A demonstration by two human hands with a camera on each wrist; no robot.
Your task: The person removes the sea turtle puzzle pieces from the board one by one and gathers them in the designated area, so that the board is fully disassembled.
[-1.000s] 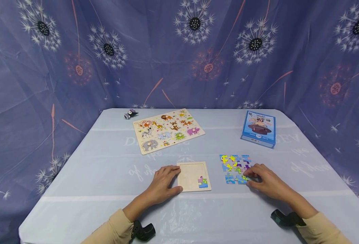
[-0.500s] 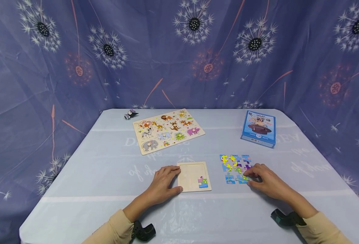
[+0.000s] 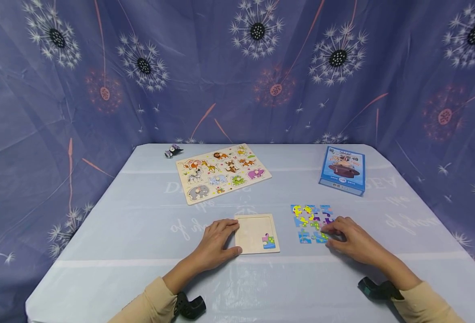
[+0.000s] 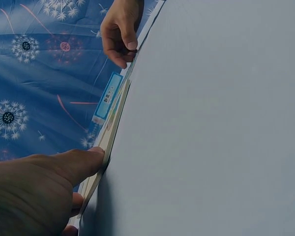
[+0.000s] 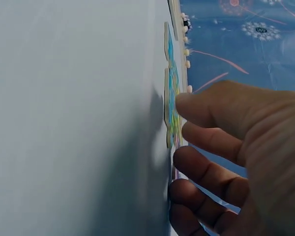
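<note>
A square wooden puzzle tray (image 3: pixel 251 231) lies flat at the middle of the table, with one colourful piece (image 3: pixel 268 241) in its lower right corner. My left hand (image 3: pixel 216 244) rests against the tray's left side, its thumb at the lower corner and a finger at the upper one. In the left wrist view that thumb (image 4: pixel 86 160) lies along the tray's edge. To the right of the tray sits a cluster of jigsaw puzzle pieces (image 3: pixel 304 217). At the cluster's lower right my right hand (image 3: pixel 354 240) pinches a puzzle piece (image 3: pixel 320 238), partly hidden by its curled fingers.
Behind the tray lies a wooden animal peg board (image 3: pixel 225 170). A blue box (image 3: pixel 342 170) stands at the back right, and a small dark toy figure (image 3: pixel 173 150) at the back left. A patterned curtain (image 3: pixel 205 72) hangs behind the table.
</note>
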